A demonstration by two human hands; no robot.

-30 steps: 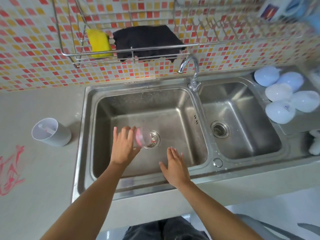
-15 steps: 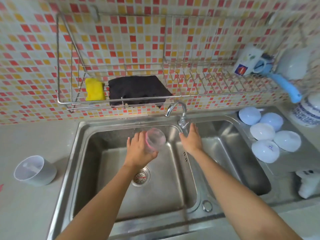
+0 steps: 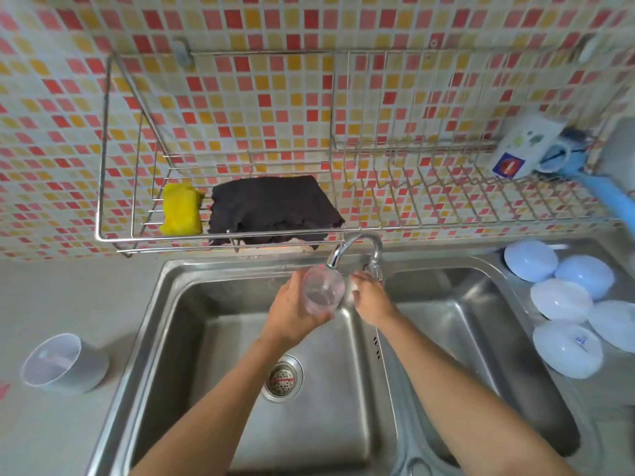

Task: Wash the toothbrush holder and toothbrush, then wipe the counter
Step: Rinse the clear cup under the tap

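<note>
My left hand (image 3: 295,309) grips a clear pinkish cup, the toothbrush holder (image 3: 323,292), with its mouth tipped toward me just below the tap spout (image 3: 338,255). My right hand (image 3: 369,297) is at the base of the tap (image 3: 374,266), fingers curled beside the cup; whether it grips the tap handle is hidden. Both are over the back of the left sink basin (image 3: 240,338). A grey-white cup (image 3: 63,364) lies tilted on the counter (image 3: 68,293) at the left. I see no toothbrush.
A wire rack (image 3: 412,225) on the tiled wall holds a yellow sponge (image 3: 180,213), a black cloth (image 3: 271,207) and, at the right, a white mug (image 3: 522,149). Several upturned white bowls (image 3: 563,300) sit right of the right basin (image 3: 481,338).
My left hand lifted the clear cup from near the drain up to the tap spout. My right hand moved from the sink's front to the tap's base. The view tilted upward.
</note>
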